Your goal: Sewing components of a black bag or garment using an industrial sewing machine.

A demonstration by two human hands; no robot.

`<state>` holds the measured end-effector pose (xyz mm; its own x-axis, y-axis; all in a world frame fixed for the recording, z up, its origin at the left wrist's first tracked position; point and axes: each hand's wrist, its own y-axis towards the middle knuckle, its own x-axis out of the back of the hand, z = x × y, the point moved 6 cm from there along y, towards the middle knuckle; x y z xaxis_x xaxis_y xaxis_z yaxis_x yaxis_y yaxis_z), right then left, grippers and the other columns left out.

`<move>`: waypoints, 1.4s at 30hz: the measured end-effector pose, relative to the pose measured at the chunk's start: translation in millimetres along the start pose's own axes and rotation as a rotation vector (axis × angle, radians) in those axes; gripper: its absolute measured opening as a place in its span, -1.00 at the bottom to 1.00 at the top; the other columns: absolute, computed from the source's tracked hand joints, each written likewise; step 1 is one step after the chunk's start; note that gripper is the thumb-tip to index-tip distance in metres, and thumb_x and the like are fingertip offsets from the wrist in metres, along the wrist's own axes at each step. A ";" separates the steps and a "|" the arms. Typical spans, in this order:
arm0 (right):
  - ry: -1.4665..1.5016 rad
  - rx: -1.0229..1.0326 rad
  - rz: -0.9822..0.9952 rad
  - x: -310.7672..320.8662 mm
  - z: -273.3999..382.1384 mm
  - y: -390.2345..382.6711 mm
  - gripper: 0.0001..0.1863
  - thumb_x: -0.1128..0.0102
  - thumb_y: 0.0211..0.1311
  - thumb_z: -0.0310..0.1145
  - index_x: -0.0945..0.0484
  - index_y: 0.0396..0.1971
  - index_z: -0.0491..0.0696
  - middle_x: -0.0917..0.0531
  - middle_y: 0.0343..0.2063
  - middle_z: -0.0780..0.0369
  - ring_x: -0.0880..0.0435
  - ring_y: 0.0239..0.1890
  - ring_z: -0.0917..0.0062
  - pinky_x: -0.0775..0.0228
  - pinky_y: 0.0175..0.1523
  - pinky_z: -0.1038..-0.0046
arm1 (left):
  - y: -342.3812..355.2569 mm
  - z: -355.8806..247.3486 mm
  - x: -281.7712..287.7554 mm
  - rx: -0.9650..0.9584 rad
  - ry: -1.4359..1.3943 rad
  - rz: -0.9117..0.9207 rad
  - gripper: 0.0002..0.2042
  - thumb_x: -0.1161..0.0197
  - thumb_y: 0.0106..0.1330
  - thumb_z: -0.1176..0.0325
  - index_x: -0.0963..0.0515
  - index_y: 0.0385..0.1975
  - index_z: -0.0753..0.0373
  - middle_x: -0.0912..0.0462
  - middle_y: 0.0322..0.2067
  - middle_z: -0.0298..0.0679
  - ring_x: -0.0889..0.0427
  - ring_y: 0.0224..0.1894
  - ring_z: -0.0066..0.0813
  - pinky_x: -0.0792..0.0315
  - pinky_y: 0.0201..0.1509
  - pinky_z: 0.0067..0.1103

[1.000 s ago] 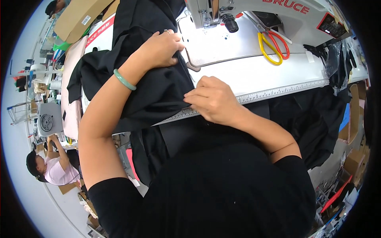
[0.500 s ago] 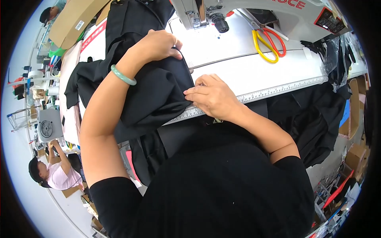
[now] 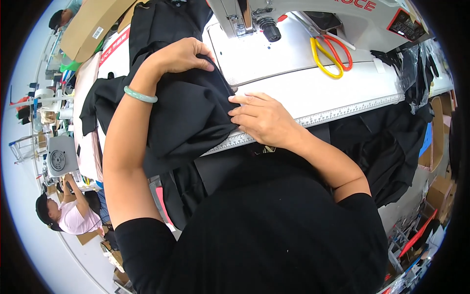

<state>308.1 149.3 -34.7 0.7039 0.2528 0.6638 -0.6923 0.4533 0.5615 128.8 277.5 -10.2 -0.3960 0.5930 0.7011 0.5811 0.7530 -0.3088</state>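
Note:
My left hand [image 3: 195, 56], with a pale green bangle on its wrist, grips the upper edge of a folded black fabric [image 3: 181, 112] left of the sewing machine [image 3: 271, 29]. Lower down, my right hand [image 3: 254, 115] rests its outstretched, slightly parted fingertips on that same edge, just above the measuring strip [image 3: 348, 103] along the white table [image 3: 318, 88]. Scissors [image 3: 327, 56] with yellow and red handles lie beside the machine.
Cardboard [image 3: 90, 29] lies at the upper left. More black cloth [image 3: 372, 161] hangs below the table's right part; clear plastic [image 3: 411, 78] lies at its right end. A co-worker in pink [image 3: 76, 218] works at the lower left, another person [image 3: 58, 17] farther up.
My left hand has shifted left and slightly down along with the fabric's edge. My right hand's fingers have straightened and spread, the top one reaching higher on the fabric edge.

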 end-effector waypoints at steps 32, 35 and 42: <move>-0.614 -0.198 0.133 14.1 -52.9 32.0 -0.50 -0.33 0.07 -0.07 -0.59 -0.01 0.00 -0.70 -0.09 0.40 -0.53 -0.17 0.51 -0.29 -0.16 0.41 | 58.5 16.3 9.4 -0.457 0.434 -0.749 -0.66 -0.47 0.09 0.28 -0.60 -0.21 0.33 -0.69 -0.28 -0.14 -0.63 -0.20 -0.19 -0.48 -0.07 -0.40; -0.650 -0.213 0.184 19.4 -60.9 35.2 -0.53 -0.33 0.08 -0.09 -0.60 -0.03 0.01 -0.70 -0.14 0.39 -0.52 -0.18 0.50 -0.27 -0.14 0.39 | 72.6 31.8 12.4 -0.382 0.207 -0.609 -0.71 -0.41 0.12 0.38 -0.60 -0.18 0.33 -0.70 -0.24 -0.14 -0.64 -0.19 -0.28 -0.49 -0.09 -0.43; -0.688 -0.186 0.204 19.2 -59.5 37.7 -0.58 -0.34 0.08 -0.12 -0.60 -0.07 0.03 -0.68 -0.22 0.41 -0.50 -0.19 0.48 -0.26 -0.13 0.38 | 79.2 37.4 14.7 -0.332 0.091 -0.631 -0.73 -0.38 0.13 0.44 -0.61 -0.17 0.33 -0.70 -0.21 -0.12 -0.65 -0.20 -0.28 -0.50 -0.12 -0.44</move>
<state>305.0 222.2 -30.3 0.2632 -0.2179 0.9398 -0.7173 0.6072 0.3416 142.4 356.4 -48.4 -0.6751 0.0367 0.7368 0.4528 0.8092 0.3745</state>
